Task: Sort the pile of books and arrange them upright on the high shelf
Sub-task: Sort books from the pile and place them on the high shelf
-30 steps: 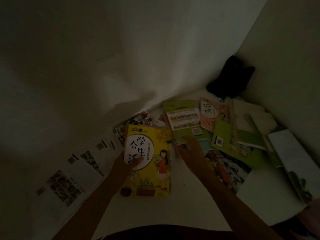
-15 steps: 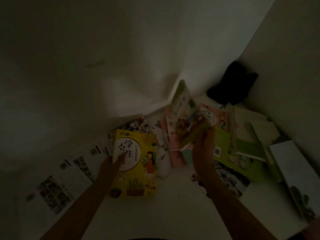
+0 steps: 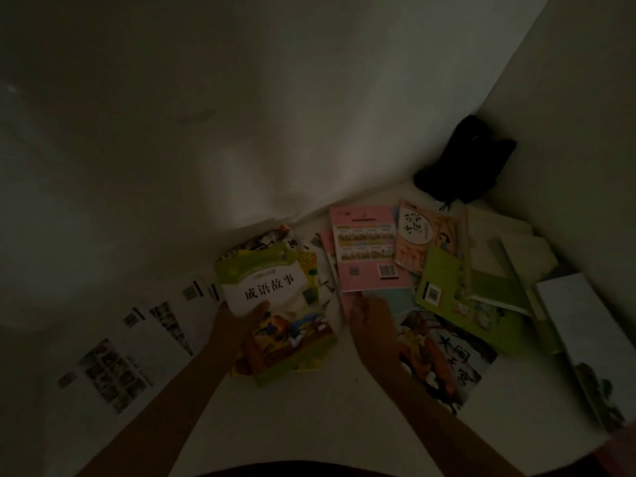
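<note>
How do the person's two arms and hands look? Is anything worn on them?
Both forearms are bare: no sleeves show. The left hand and right hand show no gloves, watch or bracelets; the dim light would hide any rings.

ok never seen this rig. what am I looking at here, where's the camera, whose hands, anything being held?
No robot: a person wears one wide-angle camera on the head, looking forward and down, so both arms enter from the bottom. The scene is dim. Books lie scattered flat on a pale surface in a wall corner. The left hand holds a green picture book, thumb on its cover. The right hand reaches toward a pink book lying back cover up; whether its fingers grip anything is unclear. A black bag sits in the corner.
</note>
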